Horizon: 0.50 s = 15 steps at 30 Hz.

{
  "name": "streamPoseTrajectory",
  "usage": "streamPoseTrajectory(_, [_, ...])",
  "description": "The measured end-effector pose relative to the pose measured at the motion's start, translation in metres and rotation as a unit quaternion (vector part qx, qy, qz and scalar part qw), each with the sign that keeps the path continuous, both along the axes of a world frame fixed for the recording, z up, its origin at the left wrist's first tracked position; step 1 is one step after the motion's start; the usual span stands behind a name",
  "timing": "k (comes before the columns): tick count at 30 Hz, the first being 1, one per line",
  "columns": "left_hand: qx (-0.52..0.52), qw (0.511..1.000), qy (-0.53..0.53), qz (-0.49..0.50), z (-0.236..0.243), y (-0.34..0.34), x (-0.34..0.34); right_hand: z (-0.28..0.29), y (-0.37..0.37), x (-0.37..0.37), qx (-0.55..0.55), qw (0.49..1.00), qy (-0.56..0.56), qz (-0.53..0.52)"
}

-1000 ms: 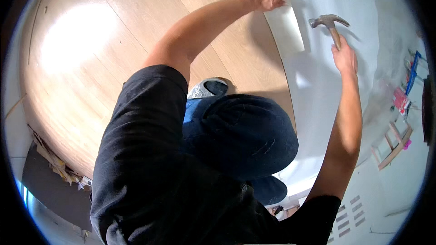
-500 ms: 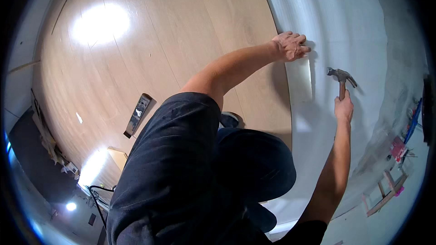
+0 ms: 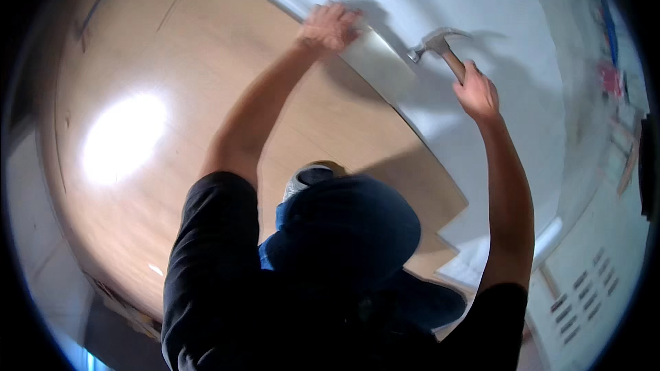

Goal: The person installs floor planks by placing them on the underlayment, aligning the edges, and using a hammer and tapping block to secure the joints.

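- Starting at the left, spreading out a broad floor of tan wood-look planks [image 3: 227, 89], then ending in a long edge; running that edge diagonally now, instead of nearly upright as half a second ago, and so suggesting a turn of the view.
- Showing lower down a grey-and-white shoe [image 3: 302, 180] on the planks, partly hiding behind a dark blue trousered knee [image 3: 350, 216].
- Reaching forward with the bare-handed left grip [image 3: 331, 26], half curling its fingers over the far end of a flat, pale, glossy rectangular block [image 3: 379, 62]; seeming to touch it, but blurring too much for telling pinching from pressing.
- Lying lengthwise along the plank edge, keeping the block just beside the planks, over smooth white sheeting [image 3: 481, 0].
- Holding a brown-handled, grey-headed claw hammer [image 3: 434, 42] aloft, closing the bare-handed right grip [image 3: 479, 93] fully round its handle; hovering the striking face near the block's outer side, apparently without touching.
- Bringing that face nearer to the block than half a second ago, and so, by judgement, lining up hammer and block for working together.
- Showing at the far right a blurred red object [image 3: 610, 79] and a whitish panel with rows of dark slots [image 3: 584, 299].
- Making out no container anywhere, so having no contents to report.
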<state>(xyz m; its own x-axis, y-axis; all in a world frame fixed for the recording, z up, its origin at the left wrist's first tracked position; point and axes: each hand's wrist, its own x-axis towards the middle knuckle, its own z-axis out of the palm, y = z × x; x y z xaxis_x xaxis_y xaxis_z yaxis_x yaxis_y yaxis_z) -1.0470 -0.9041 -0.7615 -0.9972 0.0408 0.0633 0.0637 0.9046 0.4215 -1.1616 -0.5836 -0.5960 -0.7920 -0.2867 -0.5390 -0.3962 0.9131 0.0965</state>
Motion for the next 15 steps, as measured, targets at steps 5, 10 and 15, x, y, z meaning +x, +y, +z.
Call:
streamPoseTrajectory(5, [-0.02, 0.991, -0.02, -0.127, 0.005, 0.103, -0.005, 0.015, 0.141, 0.022, 0.008, 0.998, 0.042, -0.046])
streamPoseTrajectory(10, [0.009, 0.967, -0.071, -0.245, 0.0, 0.247, -0.004, 0.049, 0.195, 0.012, 0.144, 0.976, -0.003, -0.163])
streamPoseTrajectory(15, [0.027, 0.948, -0.049, -0.314, -0.004, 0.336, 0.008, 0.013, 0.275, 0.037, 0.159, 0.97, 0.02, -0.181])
